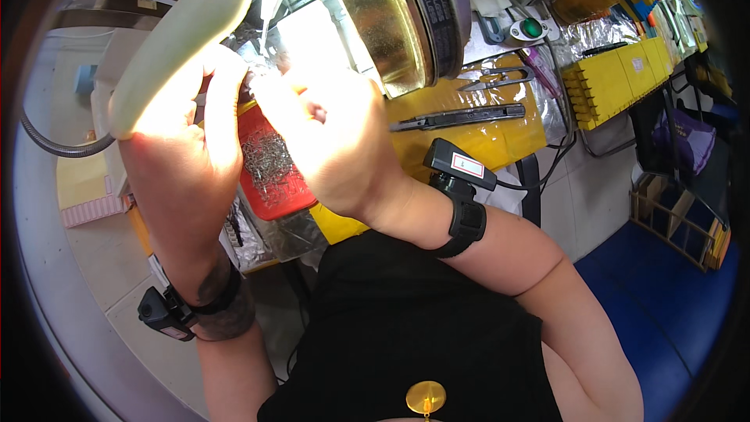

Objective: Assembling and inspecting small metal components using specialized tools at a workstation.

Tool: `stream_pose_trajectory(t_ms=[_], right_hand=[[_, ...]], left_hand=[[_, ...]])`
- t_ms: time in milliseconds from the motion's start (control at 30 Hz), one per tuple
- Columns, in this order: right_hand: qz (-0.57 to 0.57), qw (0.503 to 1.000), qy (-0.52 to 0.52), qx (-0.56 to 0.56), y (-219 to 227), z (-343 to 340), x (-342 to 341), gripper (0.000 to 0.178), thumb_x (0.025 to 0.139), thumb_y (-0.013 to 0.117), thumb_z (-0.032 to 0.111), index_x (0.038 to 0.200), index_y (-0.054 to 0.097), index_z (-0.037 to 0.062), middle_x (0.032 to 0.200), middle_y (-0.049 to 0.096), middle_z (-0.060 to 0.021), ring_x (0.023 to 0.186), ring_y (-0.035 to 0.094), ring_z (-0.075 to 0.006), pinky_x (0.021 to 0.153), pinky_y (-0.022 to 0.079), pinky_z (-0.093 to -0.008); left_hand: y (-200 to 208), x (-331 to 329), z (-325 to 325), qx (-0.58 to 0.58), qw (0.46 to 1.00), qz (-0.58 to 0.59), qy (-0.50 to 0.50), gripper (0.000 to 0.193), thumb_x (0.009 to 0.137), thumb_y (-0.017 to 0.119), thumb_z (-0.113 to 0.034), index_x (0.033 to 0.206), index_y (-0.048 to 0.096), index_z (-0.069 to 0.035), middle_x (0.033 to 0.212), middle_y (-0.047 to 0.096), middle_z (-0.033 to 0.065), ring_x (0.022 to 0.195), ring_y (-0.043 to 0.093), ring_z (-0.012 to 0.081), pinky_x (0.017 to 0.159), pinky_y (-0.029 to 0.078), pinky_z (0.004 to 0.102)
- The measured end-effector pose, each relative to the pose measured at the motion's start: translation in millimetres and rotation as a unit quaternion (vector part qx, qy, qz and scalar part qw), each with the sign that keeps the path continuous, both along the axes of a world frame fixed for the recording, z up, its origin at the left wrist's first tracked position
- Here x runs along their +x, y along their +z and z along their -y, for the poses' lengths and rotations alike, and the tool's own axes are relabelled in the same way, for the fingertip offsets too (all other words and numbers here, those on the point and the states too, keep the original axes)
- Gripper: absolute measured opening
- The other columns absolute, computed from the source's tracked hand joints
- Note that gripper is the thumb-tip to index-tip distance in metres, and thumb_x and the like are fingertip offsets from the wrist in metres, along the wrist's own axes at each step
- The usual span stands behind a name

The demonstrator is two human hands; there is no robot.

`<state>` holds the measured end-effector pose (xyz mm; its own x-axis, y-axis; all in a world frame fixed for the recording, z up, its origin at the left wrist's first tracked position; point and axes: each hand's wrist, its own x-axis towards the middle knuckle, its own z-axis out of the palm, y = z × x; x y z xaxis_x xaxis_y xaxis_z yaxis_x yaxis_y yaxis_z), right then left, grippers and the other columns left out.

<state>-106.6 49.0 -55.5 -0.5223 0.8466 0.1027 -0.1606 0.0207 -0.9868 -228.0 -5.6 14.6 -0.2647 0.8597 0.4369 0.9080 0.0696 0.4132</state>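
Note:
My left hand [183,129] and my right hand [340,137] are close together under a bright lamp [187,43]. Their fingertips nearly meet just below a thin pointed machine tip [266,30]. Both hands have their fingers closed in a pinch; glare and the fingers themselves hide whatever they hold. Beneath and between the wrists lies a red tray [291,205] with a heap of small, thin metal pieces [269,164] in it. My right hand partly covers the tray's right side.
A large brass-coloured drum [383,19] with a dark rim stands beyond my right hand. On the yellow table cover [512,134] lie a dark cutter-like tool [461,117] and thread snips [500,78]. A green button [531,28] and yellow bins [617,82] are farther right. The lamp's gooseneck [69,150] curves at left.

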Motion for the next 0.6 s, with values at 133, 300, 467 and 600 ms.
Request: stream_pose_trajectory(t_ms=[133, 300, 467, 600], right_hand=[[-0.083, 0.994, -0.031, -0.065, -1.2, 1.2, -4.0, 0.015, 0.102, 0.060, 0.012, 0.093, 0.062, -0.0006, 0.069, 0.064, -0.0113, 0.059, 0.061, -0.0162, 0.061, 0.048, -0.0326], [-0.137, 0.976, -0.084, 0.145, -10.9, -11.8, -16.5, 0.005, 0.096, 0.059, -0.003, 0.094, 0.063, -0.0037, 0.087, 0.058, -0.0083, 0.065, 0.052, -0.0127, 0.057, 0.042, -0.0275], [-0.051, 0.993, -0.038, 0.100, -3.8, -8.1, -7.1, 0.011, 0.104, 0.057, 0.011, 0.105, 0.060, 0.0006, 0.080, 0.068, -0.0146, 0.075, 0.071, -0.0269, 0.069, 0.053, -0.0339], [-0.099, 0.981, -0.066, 0.152, -13.0, -12.7, -14.3, 0.005, 0.096, 0.060, -0.002, 0.094, 0.064, -0.0036, 0.088, 0.060, -0.0120, 0.065, 0.056, -0.0181, 0.058, 0.045, -0.0306]], left_hand=[[0.7, 0.2, -1.4, 0.004, 1.000, 0.004, -0.003, 0.009, 0.089, 0.071, 0.003, 0.098, 0.071, 0.005, 0.084, 0.072, 0.0169, 0.072, 0.069, 0.0276, 0.067, 0.054, 0.0336], [1.4, -1.5, 0.9, -0.009, 1.000, -0.014, -0.004, 0.005, 0.093, 0.067, 0.002, 0.096, 0.070, 0.005, 0.085, 0.071, 0.0120, 0.077, 0.068, 0.0204, 0.072, 0.055, 0.0305], [3.6, -1.6, 3.2, -0.028, 0.998, -0.049, -0.017, 0.007, 0.097, 0.064, 0.002, 0.098, 0.070, 0.005, 0.089, 0.072, 0.0084, 0.084, 0.068, 0.0150, 0.079, 0.057, 0.0288], [-12.4, 1.0, 19.2, 0.012, 0.992, 0.114, 0.051, 0.017, 0.096, 0.066, 0.000, 0.111, 0.070, 0.009, 0.106, 0.074, 0.0148, 0.098, 0.071, 0.0224, 0.092, 0.057, 0.0339]])
